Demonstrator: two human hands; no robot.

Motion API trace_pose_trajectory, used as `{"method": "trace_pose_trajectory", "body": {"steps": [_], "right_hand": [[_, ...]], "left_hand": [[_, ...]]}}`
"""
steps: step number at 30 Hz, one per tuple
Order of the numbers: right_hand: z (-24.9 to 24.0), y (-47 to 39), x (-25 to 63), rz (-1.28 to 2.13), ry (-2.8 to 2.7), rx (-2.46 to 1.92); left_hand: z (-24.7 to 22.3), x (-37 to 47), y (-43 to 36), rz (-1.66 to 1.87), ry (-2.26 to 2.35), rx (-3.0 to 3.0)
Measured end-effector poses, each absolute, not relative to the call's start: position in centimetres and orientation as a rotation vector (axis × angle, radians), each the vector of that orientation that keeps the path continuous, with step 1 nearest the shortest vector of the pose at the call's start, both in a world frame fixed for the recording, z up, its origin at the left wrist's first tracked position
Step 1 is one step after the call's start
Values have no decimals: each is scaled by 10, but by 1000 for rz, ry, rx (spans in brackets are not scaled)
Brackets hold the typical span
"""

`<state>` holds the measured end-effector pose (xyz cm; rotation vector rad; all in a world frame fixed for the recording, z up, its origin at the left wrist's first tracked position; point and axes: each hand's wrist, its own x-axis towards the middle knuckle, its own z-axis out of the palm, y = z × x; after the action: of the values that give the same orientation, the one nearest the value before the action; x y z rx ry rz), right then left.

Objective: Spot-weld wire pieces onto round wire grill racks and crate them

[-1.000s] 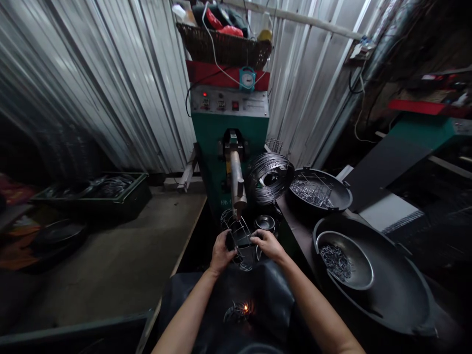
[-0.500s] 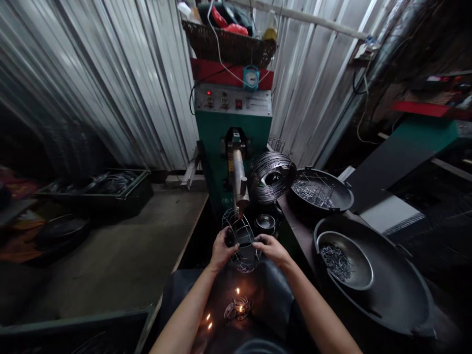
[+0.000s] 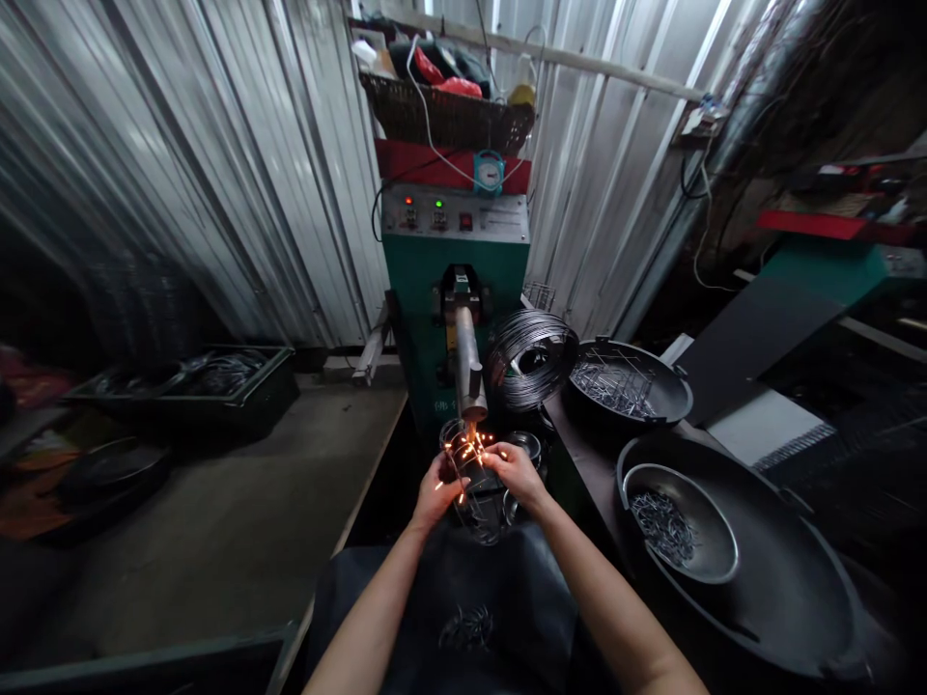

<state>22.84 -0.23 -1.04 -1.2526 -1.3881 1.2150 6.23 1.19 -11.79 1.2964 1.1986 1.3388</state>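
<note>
A round wire basket frame [image 3: 478,516] is held under the electrode arm [image 3: 469,362] of a green spot welder [image 3: 412,261]. Orange sparks [image 3: 472,448] spray at the electrode tip, between my hands. My left hand [image 3: 436,492] grips the frame on its left side, thumb and fingers closed on the wire. My right hand [image 3: 516,473] pinches the frame's right side close to the sparks. A small heap of bent wire pieces [image 3: 467,627] lies on the dark apron [image 3: 406,598] over my lap. Part of the frame is hidden by the hands and the glare.
Right of the welder sit a wire coil [image 3: 532,357], a pan of wire pieces [image 3: 673,405], and a wide pan [image 3: 789,589] holding a metal bowl [image 3: 724,560] of short wires. A green bin [image 3: 253,391] of wire parts stands left. A loaded wicker basket [image 3: 449,116] tops the machine.
Sparks now burst at the electrode tip, and a green light has come on at the panel. My right hand has moved slightly left and upward. The earlier sparks over the apron are gone.
</note>
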Motion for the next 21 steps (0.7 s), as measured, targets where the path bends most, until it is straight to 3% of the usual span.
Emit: {"method": "trace_pose_trajectory", "body": {"steps": [6,16,21], "right_hand": [[-27,-36,254,1391,-1372,-1287],[-23,-8,242,1164,-1494,-1306],[-35,-22,253,1285,-1416,-1282]], "left_hand": [[-116,68,4,1388,1223,1117],[-104,64,13,1335,1271,940],[-104,57,12,1379,1294,992]]}}
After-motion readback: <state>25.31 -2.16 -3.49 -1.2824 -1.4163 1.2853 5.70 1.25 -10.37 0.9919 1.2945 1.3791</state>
